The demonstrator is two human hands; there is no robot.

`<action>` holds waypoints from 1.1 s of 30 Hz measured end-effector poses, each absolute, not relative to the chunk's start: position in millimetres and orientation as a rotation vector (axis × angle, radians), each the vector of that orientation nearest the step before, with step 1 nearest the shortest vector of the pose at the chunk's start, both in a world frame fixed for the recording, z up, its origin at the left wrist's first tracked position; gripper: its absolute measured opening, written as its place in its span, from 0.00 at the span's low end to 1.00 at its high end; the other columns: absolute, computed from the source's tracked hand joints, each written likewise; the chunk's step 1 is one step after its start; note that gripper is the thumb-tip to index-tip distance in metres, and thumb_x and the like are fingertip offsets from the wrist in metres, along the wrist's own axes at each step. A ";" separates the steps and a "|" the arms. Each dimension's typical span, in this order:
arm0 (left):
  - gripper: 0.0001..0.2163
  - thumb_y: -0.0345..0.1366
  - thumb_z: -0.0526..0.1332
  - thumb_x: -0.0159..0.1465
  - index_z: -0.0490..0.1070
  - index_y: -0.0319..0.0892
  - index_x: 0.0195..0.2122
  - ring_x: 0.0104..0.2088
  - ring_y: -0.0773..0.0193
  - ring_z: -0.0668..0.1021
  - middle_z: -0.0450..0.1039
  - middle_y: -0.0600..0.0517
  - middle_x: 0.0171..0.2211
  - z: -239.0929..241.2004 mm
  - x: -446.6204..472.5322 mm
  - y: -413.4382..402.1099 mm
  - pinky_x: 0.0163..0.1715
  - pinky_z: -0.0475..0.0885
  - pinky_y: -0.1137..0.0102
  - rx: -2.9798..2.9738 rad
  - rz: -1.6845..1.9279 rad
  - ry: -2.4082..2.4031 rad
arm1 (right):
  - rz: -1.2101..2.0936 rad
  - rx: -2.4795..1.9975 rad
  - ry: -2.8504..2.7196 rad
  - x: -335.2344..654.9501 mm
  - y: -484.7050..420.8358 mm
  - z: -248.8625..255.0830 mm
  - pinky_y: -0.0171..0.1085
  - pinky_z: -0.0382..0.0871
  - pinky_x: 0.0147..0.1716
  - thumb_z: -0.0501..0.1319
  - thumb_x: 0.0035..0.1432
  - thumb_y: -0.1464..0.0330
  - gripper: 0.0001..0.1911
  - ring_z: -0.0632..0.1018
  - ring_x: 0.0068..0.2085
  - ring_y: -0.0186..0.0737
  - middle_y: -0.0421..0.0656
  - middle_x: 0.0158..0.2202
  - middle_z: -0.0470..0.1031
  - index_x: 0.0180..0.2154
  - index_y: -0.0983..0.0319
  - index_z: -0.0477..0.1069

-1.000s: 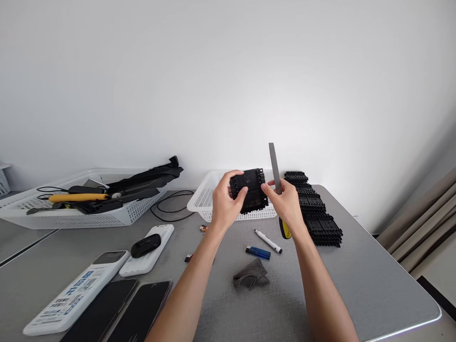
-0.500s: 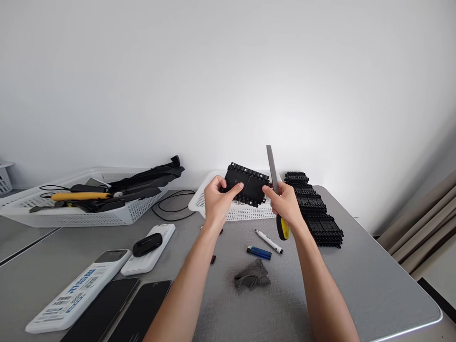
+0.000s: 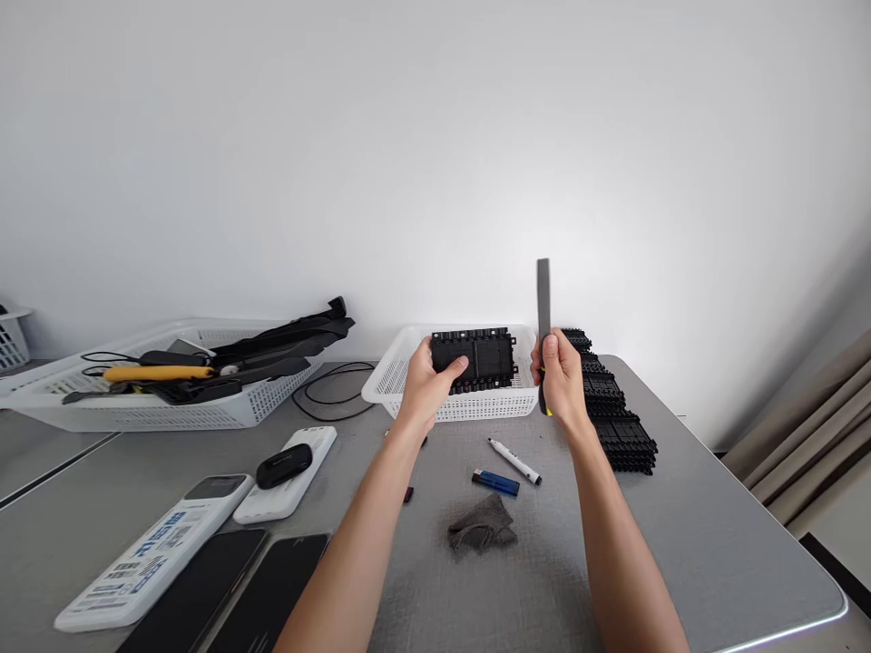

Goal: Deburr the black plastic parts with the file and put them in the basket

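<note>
My left hand (image 3: 430, 383) grips a flat black plastic panel (image 3: 491, 359) by its left end, with the thumb across its face. Small clips and notches line the panel's edges, and a seam runs down its middle. In my right hand (image 3: 562, 374) is a metal file (image 3: 543, 299) with a black and yellow handle, its flat grey blade pointing up. The fingers wrap round the handle, just right of the panel and apart from it. Behind the panel stands a white perforated basket (image 3: 387, 385). Stacks of similar black panels (image 3: 621, 443) lie to the right.
On the grey table (image 3: 537, 571) lie a marker (image 3: 515, 461), a blue lighter (image 3: 495, 482) and a crumpled grey cloth (image 3: 483, 526). At left are a basket (image 3: 224, 417) of tools and black parts, power banks (image 3: 160, 553), a black case (image 3: 284, 465), dark phones (image 3: 197, 594) and a cable (image 3: 299, 399).
My right hand has come off the panel's right end and moved right, turning the file upright. The panel has been levelled in my left hand, and its visible face looks different.
</note>
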State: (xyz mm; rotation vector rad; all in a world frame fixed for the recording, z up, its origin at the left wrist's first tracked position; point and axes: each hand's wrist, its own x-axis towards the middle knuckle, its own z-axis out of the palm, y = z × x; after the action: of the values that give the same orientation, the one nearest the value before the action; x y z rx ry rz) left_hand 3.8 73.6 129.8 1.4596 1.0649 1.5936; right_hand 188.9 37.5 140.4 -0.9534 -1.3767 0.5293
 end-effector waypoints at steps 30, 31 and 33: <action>0.19 0.34 0.68 0.50 0.66 0.45 0.42 0.51 0.53 0.76 0.75 0.49 0.45 139.0 9.7 65.5 0.55 0.68 0.56 1.391 1.679 0.860 | 0.112 -1.447 -1.456 187.8 27.1 145.6 0.33 0.49 0.21 0.61 0.53 0.44 0.30 0.60 0.21 0.32 0.36 0.18 0.61 0.20 0.59 0.53; 0.18 0.34 0.68 0.50 0.66 0.45 0.42 0.51 0.53 0.76 0.75 0.49 0.45 138.2 10.0 66.3 0.56 0.68 0.56 1.407 1.679 0.862 | 0.116 -1.437 -1.476 185.1 25.9 146.0 0.33 0.49 0.21 0.61 0.53 0.44 0.29 0.60 0.21 0.32 0.36 0.18 0.62 0.20 0.59 0.54; 0.18 0.33 0.67 0.50 0.66 0.45 0.41 0.51 0.53 0.76 0.75 0.50 0.44 136.8 10.9 67.4 0.57 0.67 0.56 1.448 1.680 0.875 | 0.110 -1.429 -1.520 177.9 23.6 146.9 0.34 0.49 0.21 0.61 0.53 0.44 0.29 0.60 0.21 0.32 0.36 0.18 0.63 0.21 0.59 0.55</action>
State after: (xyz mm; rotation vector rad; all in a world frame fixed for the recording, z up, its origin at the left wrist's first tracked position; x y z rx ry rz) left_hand 10.9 67.4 136.8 1.4475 0.8747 1.6803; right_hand 177.9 23.6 146.9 -1.4293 -1.5199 0.1099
